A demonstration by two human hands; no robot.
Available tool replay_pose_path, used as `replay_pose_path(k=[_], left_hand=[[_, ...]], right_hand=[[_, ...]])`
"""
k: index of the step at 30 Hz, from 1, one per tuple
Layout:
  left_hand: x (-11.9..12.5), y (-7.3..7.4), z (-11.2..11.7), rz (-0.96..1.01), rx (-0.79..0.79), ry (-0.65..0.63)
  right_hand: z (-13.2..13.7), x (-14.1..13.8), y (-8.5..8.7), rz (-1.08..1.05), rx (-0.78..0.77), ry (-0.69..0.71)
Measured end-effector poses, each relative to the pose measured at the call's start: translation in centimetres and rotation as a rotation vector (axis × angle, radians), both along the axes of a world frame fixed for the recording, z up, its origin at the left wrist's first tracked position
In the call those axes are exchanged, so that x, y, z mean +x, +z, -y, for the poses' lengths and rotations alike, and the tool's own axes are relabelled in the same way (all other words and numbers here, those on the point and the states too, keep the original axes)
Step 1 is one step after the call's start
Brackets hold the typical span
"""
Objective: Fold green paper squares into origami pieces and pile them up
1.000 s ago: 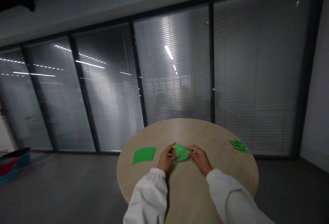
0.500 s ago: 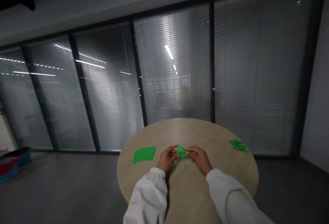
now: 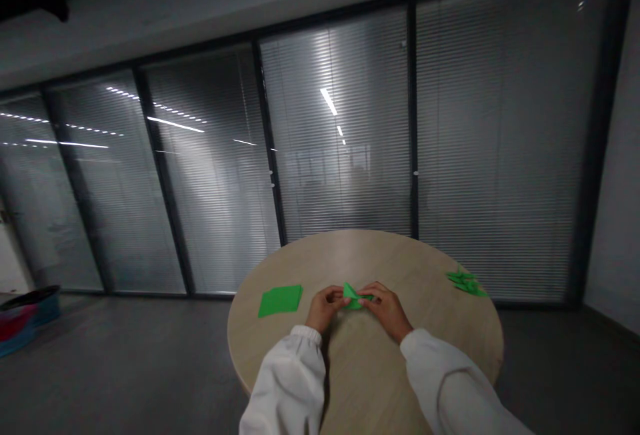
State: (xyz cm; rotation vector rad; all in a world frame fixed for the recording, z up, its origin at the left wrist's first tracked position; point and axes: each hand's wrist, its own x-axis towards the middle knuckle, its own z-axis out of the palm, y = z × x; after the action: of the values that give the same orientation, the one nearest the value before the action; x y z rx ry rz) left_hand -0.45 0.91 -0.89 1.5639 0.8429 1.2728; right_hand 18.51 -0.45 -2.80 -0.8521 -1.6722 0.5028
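Note:
My left hand and my right hand hold a small piece of folded green paper between their fingertips, just above the round wooden table. Its pointed tip sticks up, and my fingers hide part of it. To the left of my left hand lies a flat stack of green paper squares. Beyond my right hand, near the table's right edge, lies a small heap of folded green paper pieces.
The round table's edge curves close around the paper and my sleeves. Behind it stands a glass wall with closed grey blinds. A dark floor surrounds the table, with a red and blue container at the far left.
The folded paper has narrowed and sits more compactly between my fingers. My hands have drawn closer together, and the right hand has moved a little left.

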Motion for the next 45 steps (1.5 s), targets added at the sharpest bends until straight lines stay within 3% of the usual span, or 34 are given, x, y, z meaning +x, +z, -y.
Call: replay_pose_path(k=[5,10,17,21,31,45], left_hand=[[0.1,0.7,0.6,0.052,-0.06,0.009],[0.1,0.5,0.5,0.066,-0.069,0.045],[-0.4,0.2,0.7,-0.128,0.1,0.089],[-0.6,0.6,0.7,-0.165,0.144,0.133],[-0.8,0.9,0.2,0.043,0.001,0.15],[-1.0,1.1,0.7,-0.003,0.054,0.186]], right_hand=[[0.0,-0.1,0.0,-0.015,0.015,0.012],[0.0,0.0,0.1,-0.061,0.004,-0.006],[-1.5,0.8,-1.0,-0.233,-0.259,-0.073],[-2.0,1.1,-1.3,-0.299,-0.343,-0.018],[-0.2,0.7,0.5,-0.306,-0.251,0.112],[-0.7,0.7,-0.1,-0.303,-0.295,0.044]])
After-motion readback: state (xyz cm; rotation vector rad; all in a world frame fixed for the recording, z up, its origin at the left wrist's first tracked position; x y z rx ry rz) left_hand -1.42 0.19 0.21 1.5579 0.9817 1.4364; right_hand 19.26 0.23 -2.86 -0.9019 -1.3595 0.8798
